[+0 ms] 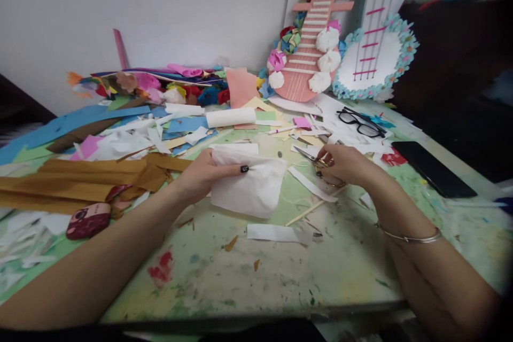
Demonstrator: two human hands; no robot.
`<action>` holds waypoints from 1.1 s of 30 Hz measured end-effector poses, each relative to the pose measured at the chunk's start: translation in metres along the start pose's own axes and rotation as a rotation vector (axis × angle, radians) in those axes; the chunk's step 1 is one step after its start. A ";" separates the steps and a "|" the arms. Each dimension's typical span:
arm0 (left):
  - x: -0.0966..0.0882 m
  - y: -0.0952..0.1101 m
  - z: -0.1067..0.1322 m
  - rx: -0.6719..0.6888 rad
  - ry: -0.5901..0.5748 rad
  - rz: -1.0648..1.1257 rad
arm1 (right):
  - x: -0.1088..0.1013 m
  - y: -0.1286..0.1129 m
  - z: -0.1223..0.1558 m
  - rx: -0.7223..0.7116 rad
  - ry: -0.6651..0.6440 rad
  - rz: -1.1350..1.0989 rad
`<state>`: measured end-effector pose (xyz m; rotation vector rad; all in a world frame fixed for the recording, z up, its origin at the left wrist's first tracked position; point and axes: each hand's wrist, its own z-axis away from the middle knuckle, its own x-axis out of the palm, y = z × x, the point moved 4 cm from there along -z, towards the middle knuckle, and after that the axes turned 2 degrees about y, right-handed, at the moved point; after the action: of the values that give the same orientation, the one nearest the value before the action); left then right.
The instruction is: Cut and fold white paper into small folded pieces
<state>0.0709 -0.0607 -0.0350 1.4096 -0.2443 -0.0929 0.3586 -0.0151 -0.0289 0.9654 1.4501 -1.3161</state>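
Note:
My left hand [204, 173] is closed on a piece of white crepe paper [250, 189], its thumb lying across the sheet's upper part. To the right, my right hand [340, 163] grips a pair of scissors [306, 155] by the handles, the blades pointing left toward the paper but apart from it. Under and between the hands lie a white paper strip [312, 184] and a thin wooden stick [304, 214]. Another white strip [276, 233] rests nearer the table's front. A roll of white paper [231, 117] is behind the left hand.
Mustard crepe paper [72, 176] and a dark red patterned object [88, 220] lie at left. Black glasses [360, 122] and a phone [433, 168] are at right. Paper-decorated instrument models [306, 64] lean on the wall behind paper scraps. The stained table [240, 288] ends near me.

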 end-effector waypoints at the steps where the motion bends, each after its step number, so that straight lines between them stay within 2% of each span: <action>1: -0.001 0.001 0.000 0.001 0.002 0.003 | 0.002 0.004 -0.002 -0.003 -0.017 0.027; 7: -0.001 0.003 0.000 0.017 0.008 0.023 | 0.005 0.016 -0.006 0.007 -0.072 0.001; 11: -0.001 0.002 -0.001 0.007 0.002 0.023 | 0.004 0.016 -0.006 -0.048 -0.084 0.045; 14: -0.001 0.001 -0.001 0.007 -0.012 0.022 | 0.005 0.013 -0.008 -0.057 -0.068 0.098; 16: -0.001 0.001 -0.001 0.011 -0.013 0.018 | 0.002 0.005 -0.007 -0.081 0.003 0.091; 18: -0.001 0.000 -0.001 0.023 -0.001 0.019 | -0.003 -0.009 -0.001 -0.138 0.139 -0.031; 20: 0.000 0.000 0.000 0.033 0.008 0.021 | -0.009 -0.029 0.011 -0.261 0.266 -0.372; 22: 0.001 0.001 0.000 0.043 0.024 0.021 | -0.010 -0.047 0.024 -0.369 0.259 -0.793; 24: 0.003 0.001 0.001 0.060 0.056 0.019 | -0.006 -0.064 0.035 -0.457 0.187 -0.997; 28: 0.007 0.001 0.004 0.109 0.130 -0.001 | 0.005 -0.078 0.043 -0.430 0.079 -1.133; 33: 0.011 -0.001 0.007 0.143 0.166 -0.040 | 0.012 -0.078 0.043 -0.323 0.063 -1.215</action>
<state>0.0805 -0.0700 -0.0341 1.5554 -0.0860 0.0092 0.2859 -0.0678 -0.0198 -0.2100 2.3323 -1.7445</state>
